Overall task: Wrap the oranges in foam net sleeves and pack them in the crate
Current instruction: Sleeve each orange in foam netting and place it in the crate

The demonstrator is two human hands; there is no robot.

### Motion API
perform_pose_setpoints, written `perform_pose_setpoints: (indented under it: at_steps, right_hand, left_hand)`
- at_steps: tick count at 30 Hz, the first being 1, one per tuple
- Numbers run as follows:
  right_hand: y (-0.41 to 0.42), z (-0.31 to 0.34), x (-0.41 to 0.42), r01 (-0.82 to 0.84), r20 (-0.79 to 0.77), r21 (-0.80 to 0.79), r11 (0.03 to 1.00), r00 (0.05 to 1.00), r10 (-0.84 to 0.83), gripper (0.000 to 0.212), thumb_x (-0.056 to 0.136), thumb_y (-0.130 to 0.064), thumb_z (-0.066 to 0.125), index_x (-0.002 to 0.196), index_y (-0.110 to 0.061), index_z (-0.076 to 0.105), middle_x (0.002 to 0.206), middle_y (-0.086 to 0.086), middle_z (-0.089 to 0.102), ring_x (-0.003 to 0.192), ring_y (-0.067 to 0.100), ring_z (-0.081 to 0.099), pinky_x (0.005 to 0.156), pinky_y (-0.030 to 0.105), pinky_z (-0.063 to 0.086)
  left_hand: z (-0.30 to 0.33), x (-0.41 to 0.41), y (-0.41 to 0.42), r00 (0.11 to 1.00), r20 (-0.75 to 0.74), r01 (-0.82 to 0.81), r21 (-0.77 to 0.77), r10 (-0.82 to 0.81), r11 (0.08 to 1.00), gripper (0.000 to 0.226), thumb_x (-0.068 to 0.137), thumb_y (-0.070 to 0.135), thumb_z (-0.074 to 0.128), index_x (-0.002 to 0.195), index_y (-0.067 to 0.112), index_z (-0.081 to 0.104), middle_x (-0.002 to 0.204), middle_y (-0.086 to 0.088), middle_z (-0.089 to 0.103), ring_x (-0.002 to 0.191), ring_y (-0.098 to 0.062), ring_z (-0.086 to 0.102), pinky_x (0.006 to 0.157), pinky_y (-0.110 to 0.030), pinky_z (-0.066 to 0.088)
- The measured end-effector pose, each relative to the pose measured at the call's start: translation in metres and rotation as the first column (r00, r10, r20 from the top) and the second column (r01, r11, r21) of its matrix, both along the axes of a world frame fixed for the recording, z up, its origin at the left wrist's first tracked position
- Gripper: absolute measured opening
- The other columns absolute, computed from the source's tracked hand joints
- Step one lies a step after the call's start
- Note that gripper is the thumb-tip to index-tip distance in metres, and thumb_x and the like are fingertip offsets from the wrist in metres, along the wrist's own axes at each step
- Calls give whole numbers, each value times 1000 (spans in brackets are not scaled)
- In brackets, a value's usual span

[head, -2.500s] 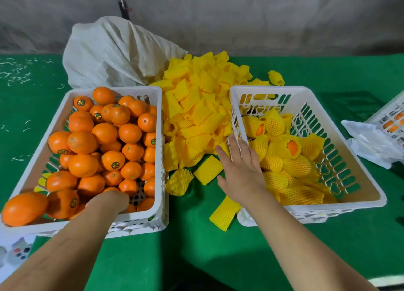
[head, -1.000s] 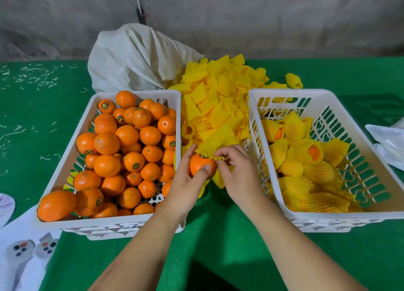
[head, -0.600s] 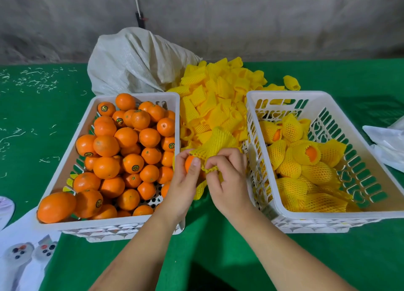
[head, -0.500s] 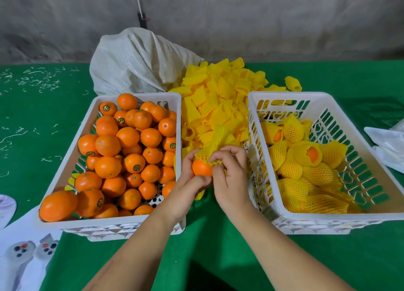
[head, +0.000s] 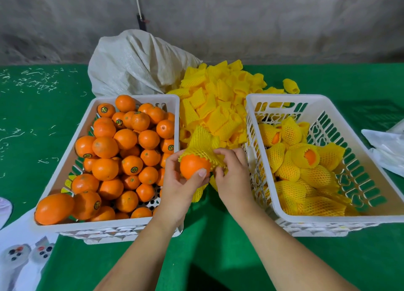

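The left hand (head: 177,181) grips an orange (head: 193,167) between the two crates, and the right hand (head: 230,172) pinches a yellow foam net sleeve (head: 202,143) over its top. Small round stickers (head: 134,170) sit on oranges in the left crate (head: 65,157), but their writing is too small to read.

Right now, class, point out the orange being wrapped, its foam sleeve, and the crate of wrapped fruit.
orange (head: 193,167), head view, bare front skin
foam sleeve (head: 202,141), head view, flared top
crate (head: 284,98), head view, far rim
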State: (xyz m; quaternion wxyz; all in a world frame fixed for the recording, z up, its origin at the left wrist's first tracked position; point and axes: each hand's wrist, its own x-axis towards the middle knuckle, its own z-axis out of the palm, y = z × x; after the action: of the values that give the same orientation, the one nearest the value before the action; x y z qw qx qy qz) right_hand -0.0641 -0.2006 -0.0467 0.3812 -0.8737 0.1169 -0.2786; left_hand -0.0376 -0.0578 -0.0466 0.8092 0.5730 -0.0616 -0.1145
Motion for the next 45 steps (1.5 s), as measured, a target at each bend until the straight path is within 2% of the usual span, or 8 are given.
perform_pose_setpoints:
  at_steps: [4, 11, 19, 29, 32, 38, 42, 45]
  right_hand:
    - [8, -1, -5, 22, 97, 193, 981, 994, -41, 16, 93, -4, 68, 107, -10, 72, 110, -4, 53, 102, -2, 57, 84, 7, 43]
    - [18, 5, -19, -92, 425, 33, 995, 903, 69, 15, 93, -5, 58, 105, -10, 66, 110, 2, 57, 108, -6, 54, 91, 7, 43]
    - [10, 14, -12, -37, 218, -68, 997, 975, 51, 27, 101, -15, 51, 116, -4, 70, 110, 13, 59, 101, 27, 58, 90, 19, 43]
    - [1, 35, -31, -203, 106, -344, 917, 962, 252, 46, 87, 8, 70, 132, 1, 66, 102, 12, 53, 91, 16, 53, 79, 28, 50]
    - [18, 27, -33, -73, 117, -254, 965, 987, 106, 47, 85, 7, 65, 130, -4, 65, 108, 5, 47, 93, 15, 53, 77, 23, 47]
    - [30, 20, -9, 231, 2, 350, 908, 969, -248, 33, 90, -3, 67, 118, -20, 65, 114, 2, 51, 96, -5, 54, 76, 5, 41]
    - [36, 6, -11, 160, -31, 189, 969, 987, -156, 11, 95, -12, 67, 105, -14, 67, 103, -1, 57, 87, 19, 62, 76, 35, 53]
    - [45, 1, -25, 73, 56, 17, 997, 996, -74, 10, 95, -27, 62, 93, -26, 53, 89, -17, 46, 73, 6, 50, 65, 23, 45]
  left_hand:
    - [0, 1, -3, 997, -12, -79, 17, 80, 997, 78, 77, 43, 86, 142, 28, 45, 133, -10, 63, 116, -28, 71, 92, -44, 62]
    - [0, 1, -14, 1000, 17, 7, 163, -10, 987, 53, 87, 43, 73, 129, 39, 41, 104, -3, 71, 97, -22, 71, 84, -34, 63]
    - [-1, 5, -1, 935, -44, 355, 179, -353, 918, 55, 91, 49, 71, 140, 37, 49, 138, 3, 64, 133, -21, 58, 109, -42, 48]
    - [8, 0, -8, 997, 45, 53, 106, -58, 993, 31, 105, 27, 61, 134, 18, 59, 119, 7, 74, 112, -6, 69, 89, -16, 53]
    - [9, -2, -6, 999, 28, 34, 56, -36, 998, 37, 102, 29, 65, 136, 17, 57, 119, 4, 74, 111, -10, 70, 87, -18, 54]
    - [7, 2, -1, 997, -61, 42, -69, -46, 997, 61, 89, 35, 76, 139, 13, 50, 132, -16, 67, 119, -32, 68, 94, -37, 60]
    - [5, 4, -1, 995, -90, 23, -113, -33, 993, 62, 94, 28, 79, 143, 11, 46, 137, -15, 65, 125, -30, 67, 99, -38, 59]
    - [6, 5, -2, 996, -91, 8, -92, -16, 996, 67, 88, 33, 75, 142, 8, 45, 128, -12, 68, 114, -24, 70, 99, -38, 59]
